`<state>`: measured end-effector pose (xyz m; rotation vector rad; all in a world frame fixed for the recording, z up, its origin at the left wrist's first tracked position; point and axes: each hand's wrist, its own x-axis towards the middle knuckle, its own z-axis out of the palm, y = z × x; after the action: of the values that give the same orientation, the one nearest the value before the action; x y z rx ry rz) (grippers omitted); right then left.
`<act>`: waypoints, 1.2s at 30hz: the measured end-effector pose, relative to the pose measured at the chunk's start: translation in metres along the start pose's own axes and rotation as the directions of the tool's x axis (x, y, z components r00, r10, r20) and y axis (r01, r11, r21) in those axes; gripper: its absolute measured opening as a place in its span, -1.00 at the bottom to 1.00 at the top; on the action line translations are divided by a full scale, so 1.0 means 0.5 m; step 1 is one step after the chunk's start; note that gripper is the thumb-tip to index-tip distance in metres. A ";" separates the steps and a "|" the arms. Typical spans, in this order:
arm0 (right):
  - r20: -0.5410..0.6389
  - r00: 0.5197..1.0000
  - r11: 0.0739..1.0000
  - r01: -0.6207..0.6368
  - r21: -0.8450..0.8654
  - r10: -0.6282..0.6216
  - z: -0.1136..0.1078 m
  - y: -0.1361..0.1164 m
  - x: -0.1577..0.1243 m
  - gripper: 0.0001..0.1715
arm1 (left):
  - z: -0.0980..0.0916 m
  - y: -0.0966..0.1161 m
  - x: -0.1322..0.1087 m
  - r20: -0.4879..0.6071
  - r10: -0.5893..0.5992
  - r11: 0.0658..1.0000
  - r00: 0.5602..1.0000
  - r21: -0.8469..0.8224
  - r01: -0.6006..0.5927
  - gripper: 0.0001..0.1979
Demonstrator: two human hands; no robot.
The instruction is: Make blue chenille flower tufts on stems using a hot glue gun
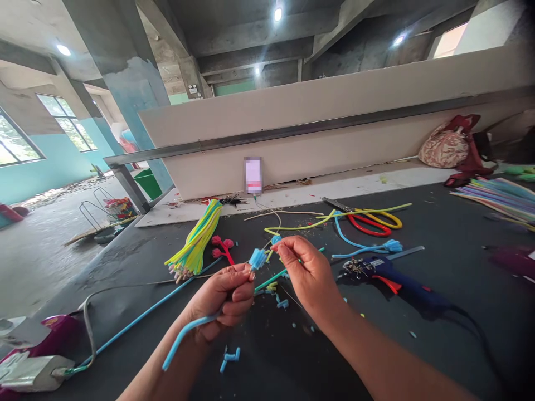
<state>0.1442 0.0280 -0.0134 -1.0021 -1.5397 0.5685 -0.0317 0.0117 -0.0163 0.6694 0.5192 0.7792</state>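
Observation:
My left hand (229, 292) is closed around the stem of a blue pipe-cleaner flower. The fuzzy blue flower head (257, 258) stands up above the thumb and forefinger, and the bent blue stem (184, 334) hangs out below the palm. To its right, my right hand (304, 273) pinches thumb and forefinger together; what is between the tips is too small to make out. A small blue tuft (276, 240) shows right beside those fingertips, and I cannot tell whether they touch it. Below the hands lie blue pipe-cleaner scraps (282, 302) and a green pipe cleaner (273, 279).
On the black table (167, 345) are a yellow-green pipe-cleaner bundle (200, 234), a red flower piece (225, 252), scissors (368, 221), another blue flower (392, 245) and a corded dark blue glue gun (401, 284). A phone (253, 175) leans at the back; a power strip (33, 373) lies left.

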 end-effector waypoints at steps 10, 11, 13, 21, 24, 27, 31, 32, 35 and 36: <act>0.467 0.884 0.933 -0.157 0.324 -0.013 -0.016 0.002 0.006 -0.63 | -0.001 -0.010 -0.001 0.125 0.002 0.999 0.992 -0.046 0.004 -0.89; 0.480 0.877 0.931 -0.159 0.329 -0.020 -0.017 0.002 0.007 -0.63 | 0.000 -0.011 -0.002 0.135 0.005 0.999 0.991 -0.043 0.001 -0.90; 0.484 0.875 0.932 -0.163 0.323 -0.015 -0.018 0.003 0.010 -0.65 | 0.004 -0.011 -0.002 0.145 0.015 0.999 0.989 -0.032 -0.010 -0.89; 0.475 0.880 0.927 -0.182 0.328 0.005 -0.024 0.010 0.021 -0.76 | 0.009 -0.016 0.003 0.084 0.031 0.990 0.996 0.136 -0.042 -0.92; 0.463 0.885 0.947 -0.185 0.263 0.044 -0.030 0.007 0.024 -0.79 | 0.009 -0.017 0.007 0.049 0.084 0.965 0.995 0.245 -0.094 -0.86; 0.472 0.879 0.964 -0.180 0.196 0.068 -0.036 0.006 0.026 -0.78 | 0.012 -0.017 0.010 -0.008 0.137 0.939 0.991 0.319 -0.127 -0.82; 0.479 0.876 0.966 -0.172 0.191 0.062 -0.038 0.013 0.027 -0.66 | 0.014 -0.018 0.012 -0.042 0.147 0.931 0.988 0.344 -0.124 -0.84; 0.477 0.877 0.962 -0.175 0.210 0.056 -0.038 0.016 0.027 -0.61 | 0.015 -0.019 0.012 -0.038 0.142 0.933 0.989 0.338 -0.121 -0.84; 0.423 0.903 0.941 -0.202 0.270 0.072 -0.033 0.025 0.026 -0.40 | 0.014 -0.018 0.011 -0.026 0.129 0.949 0.991 0.292 -0.116 -0.86; 0.388 0.918 0.933 -0.212 0.292 0.087 -0.031 0.027 0.026 -0.36 | 0.013 -0.017 0.010 -0.027 0.124 0.957 0.992 0.269 -0.112 -0.86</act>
<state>0.1632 0.0430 -0.0138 -0.7861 -1.6276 1.1403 -0.0203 0.0089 -0.0187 0.9422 0.6351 0.8455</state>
